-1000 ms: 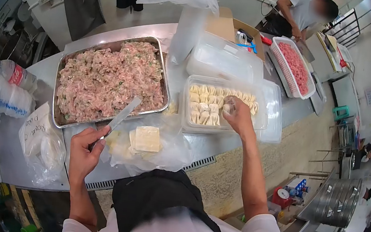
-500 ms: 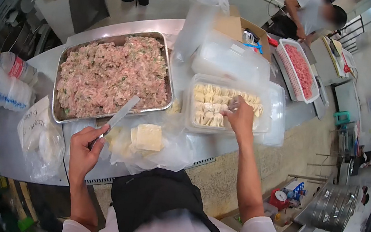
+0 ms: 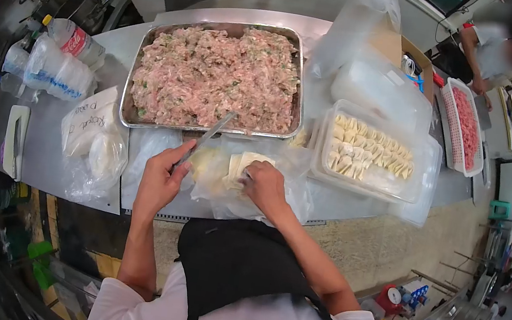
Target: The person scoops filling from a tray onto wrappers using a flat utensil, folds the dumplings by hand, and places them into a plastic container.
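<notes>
In front of the tray (image 3: 299,101), a knife (image 3: 213,129) is gripped by the left hand (image 3: 163,178); wrappers (image 3: 236,169) are touched by the right hand (image 3: 268,192), grip unclear. Right of the tray, dumplings (image 3: 363,139) are boxed; much meat (image 3: 215,79) is left.

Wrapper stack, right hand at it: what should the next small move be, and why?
Probably peel just the top sheet off the wrapper stack with the right hand: its fingertips are at the stack, though whether they grip is unclear, and the left hand holds a flat blade near the meat mixture.
</notes>
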Available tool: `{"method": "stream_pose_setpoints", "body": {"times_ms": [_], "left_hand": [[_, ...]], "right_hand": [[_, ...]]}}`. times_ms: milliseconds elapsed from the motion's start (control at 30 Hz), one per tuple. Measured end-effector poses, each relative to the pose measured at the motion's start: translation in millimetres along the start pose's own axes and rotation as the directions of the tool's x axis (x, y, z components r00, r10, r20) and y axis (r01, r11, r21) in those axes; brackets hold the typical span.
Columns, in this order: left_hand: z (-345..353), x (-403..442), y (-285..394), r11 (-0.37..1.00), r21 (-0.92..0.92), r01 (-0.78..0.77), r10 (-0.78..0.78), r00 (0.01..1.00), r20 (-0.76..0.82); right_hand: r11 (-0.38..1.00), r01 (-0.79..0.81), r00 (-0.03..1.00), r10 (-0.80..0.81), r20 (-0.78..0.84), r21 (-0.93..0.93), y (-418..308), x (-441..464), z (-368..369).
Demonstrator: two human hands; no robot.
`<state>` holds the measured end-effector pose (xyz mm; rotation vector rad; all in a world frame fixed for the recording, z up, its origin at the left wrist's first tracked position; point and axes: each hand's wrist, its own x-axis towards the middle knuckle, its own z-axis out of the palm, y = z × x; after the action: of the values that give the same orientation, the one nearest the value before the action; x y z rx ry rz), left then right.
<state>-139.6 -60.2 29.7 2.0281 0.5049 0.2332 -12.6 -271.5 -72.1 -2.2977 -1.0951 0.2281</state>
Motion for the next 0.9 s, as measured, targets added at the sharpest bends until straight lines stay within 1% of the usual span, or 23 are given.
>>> {"method": "stream_pose_setpoints", "body": {"times_ms": [33, 67, 100, 133, 167, 233, 267, 300, 333, 367, 433, 533, 567, 633, 667, 733, 767, 833, 867, 900], "left_hand": [[-3, 0, -1, 0.997, 0.060, -0.039, 0.040, 0.999, -0.010], [-6, 1, -1, 0.997, 0.065, -0.041, 0.041, 0.999, -0.010], [-9, 4, 2, 0.991, 0.131, -0.017, 0.016, 1.000, 0.008], [-11, 6, 4, 0.981, 0.196, 0.009, -0.014, 1.000, 0.025], [-11, 9, 5, 0.980, 0.197, 0.009, -0.014, 1.000, 0.026], [-10, 22, 6, 0.927, 0.341, -0.159, 0.119, 0.984, 0.135], [-8, 29, 7, 0.926, 0.342, -0.159, 0.119, 0.984, 0.135], [-3, 36, 9, 0.896, 0.392, -0.207, 0.146, 0.973, 0.180], [1, 44, 9, 0.861, 0.439, -0.256, 0.170, 0.959, 0.226], [7, 55, 4, 0.859, 0.442, -0.258, 0.171, 0.959, 0.227], [19, 78, -4, 0.713, 0.659, -0.240, 0.093, 0.964, 0.250], [15, 99, 13, 0.719, 0.648, -0.253, 0.143, 0.965, 0.218], [15, 101, 21, 0.717, 0.645, -0.266, 0.149, 0.961, 0.232], [14, 105, 32, 0.794, 0.544, -0.272, 0.191, 0.961, 0.202], [17, 108, 33, 0.794, 0.542, -0.277, 0.193, 0.959, 0.206], [24, 112, 31, 0.764, 0.563, -0.316, 0.136, 0.931, 0.339], [29, 115, 30, 0.764, 0.562, -0.317, 0.135, 0.930, 0.342], [40, 119, 28, 0.740, 0.535, -0.409, 0.168, 0.881, 0.441], [44, 122, 20, 0.740, 0.534, -0.408, 0.167, 0.881, 0.442], [48, 124, 18, 0.706, 0.595, -0.384, 0.157, 0.904, 0.398]], "right_hand": [[0.999, -0.019, 1.000, 0.018, 0.019, 0.037, 4, 0, 1], [0.997, -0.039, 0.999, 0.036, 0.033, 0.073, 7, 0, 0], [0.997, -0.036, 0.999, 0.034, 0.027, 0.074, 9, 2, -4], [0.987, -0.069, 0.997, 0.064, 0.038, 0.148, 10, 2, -8], [0.970, -0.104, 0.994, 0.094, 0.053, 0.221, 11, 1, -11], [0.971, -0.082, 0.996, 0.071, 0.055, 0.226, 15, 0, -10], [0.971, -0.058, 0.997, 0.046, 0.058, 0.231, 16, 0, -10], [0.971, -0.056, 0.997, 0.044, 0.056, 0.232, 13, -2, -12], [0.984, -0.010, 1.000, 0.007, 0.021, 0.178, 6, -4, -15], [0.992, 0.032, 0.999, -0.031, -0.013, 0.122, 1, -6, -16], [0.994, 0.040, 0.999, -0.038, -0.016, 0.097, 2, -7, -9], [0.998, 0.033, 0.999, -0.032, -0.016, 0.058, 5, -5, -3], [0.998, 0.023, 1.000, -0.022, -0.008, 0.050, 6, -6, -1], [0.999, 0.016, 1.000, -0.016, -0.016, 0.047, 3, -9, -4], [0.999, 0.023, 1.000, -0.022, -0.015, 0.048, 2, -10, -5], [0.999, 0.029, 1.000, -0.028, -0.005, 0.042, 2, -11, -6], [0.999, 0.038, 0.999, -0.038, 0.005, 0.037, 2, -12, -6], [0.998, 0.041, 0.999, -0.041, -0.001, 0.049, 2, -10, -6], [0.997, 0.047, 0.999, -0.046, -0.007, 0.062, 2, -10, -6], [0.997, 0.046, 0.999, -0.046, -0.007, 0.061, 2, -10, -6]]}}
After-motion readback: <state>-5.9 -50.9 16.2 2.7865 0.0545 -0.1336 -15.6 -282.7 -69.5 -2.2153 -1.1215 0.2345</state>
